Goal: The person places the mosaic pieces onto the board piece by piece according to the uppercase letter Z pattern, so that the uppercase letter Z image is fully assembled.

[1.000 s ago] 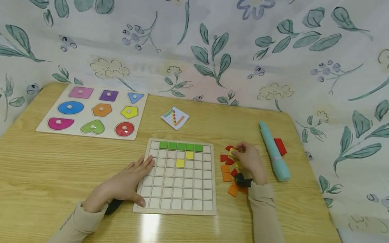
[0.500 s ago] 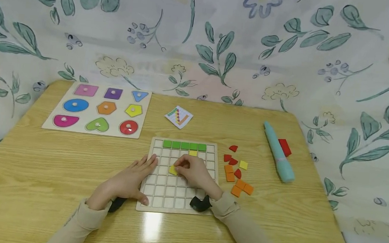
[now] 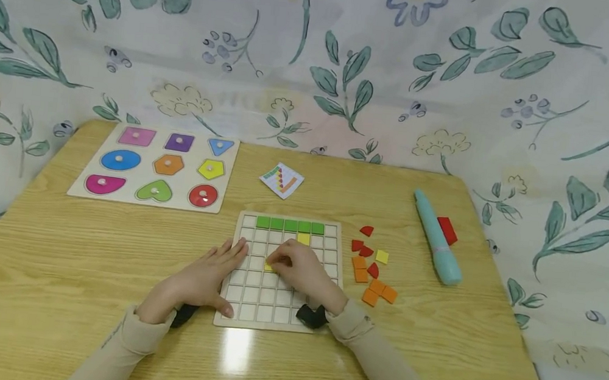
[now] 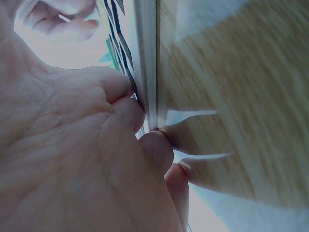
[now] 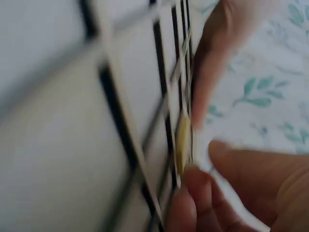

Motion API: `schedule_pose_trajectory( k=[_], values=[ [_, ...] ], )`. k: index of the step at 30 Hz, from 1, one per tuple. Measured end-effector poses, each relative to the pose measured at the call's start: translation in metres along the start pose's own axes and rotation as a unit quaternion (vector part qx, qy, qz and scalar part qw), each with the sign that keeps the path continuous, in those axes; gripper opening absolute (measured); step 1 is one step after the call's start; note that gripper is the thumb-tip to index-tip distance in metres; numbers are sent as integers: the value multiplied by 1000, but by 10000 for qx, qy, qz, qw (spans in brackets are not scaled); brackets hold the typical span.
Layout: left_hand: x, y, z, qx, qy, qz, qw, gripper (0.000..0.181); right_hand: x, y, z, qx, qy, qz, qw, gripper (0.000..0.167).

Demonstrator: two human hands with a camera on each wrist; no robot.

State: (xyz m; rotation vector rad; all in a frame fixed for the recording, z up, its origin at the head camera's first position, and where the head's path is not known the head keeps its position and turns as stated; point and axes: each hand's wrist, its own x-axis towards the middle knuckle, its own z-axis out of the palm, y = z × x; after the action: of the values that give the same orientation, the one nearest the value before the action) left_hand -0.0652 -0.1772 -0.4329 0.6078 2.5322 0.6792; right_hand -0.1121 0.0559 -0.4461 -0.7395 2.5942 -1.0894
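Note:
My left hand (image 3: 199, 281) rests with spread fingers on the left edge of a wooden grid board (image 3: 248, 313); in the left wrist view, its fingertips meet the board's rim (image 4: 147, 63). Over the grid's middle, my right hand (image 3: 305, 269) has curled fingers at a yellow square tile (image 3: 268, 266), left of centre. The right wrist view has this tile (image 5: 182, 142) lying in a cell, fingertips touching its near end. A row of green tiles (image 3: 290, 225) fills part of the top row, with another yellow tile (image 3: 303, 239) below. The right hand hides some cells.
Right of the board lie loose orange squares (image 3: 370, 297), red quarter-round pieces (image 3: 366, 251) and a yellow square (image 3: 382, 257). Farther right are a teal pen-shaped object (image 3: 436, 239) and a red block (image 3: 447, 230). Behind stand a pattern card (image 3: 281, 180) and a knobbed shape puzzle (image 3: 135, 174).
My right hand has carried a yellow tile from the loose pieces leftward to the grid, and lowered it into a cell. The left hand has stayed at the board's edge.

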Motion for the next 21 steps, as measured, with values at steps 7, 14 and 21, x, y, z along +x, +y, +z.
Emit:
schedule_pose_trajectory(
  k=[7,14,21],
  values=[
    [-1,3,-1,-36,7,11,10000,121,-14,39,-60,831,803,626,9913,21],
    [2,-1,2,9,-24,4,10000,122,-55,93,-104,1208,1802,1583,9633,26],
    [3,-5,4,72,16,-4,10000,122,-81,119,-104,1010,1827,1884,9597,30]
  ],
)
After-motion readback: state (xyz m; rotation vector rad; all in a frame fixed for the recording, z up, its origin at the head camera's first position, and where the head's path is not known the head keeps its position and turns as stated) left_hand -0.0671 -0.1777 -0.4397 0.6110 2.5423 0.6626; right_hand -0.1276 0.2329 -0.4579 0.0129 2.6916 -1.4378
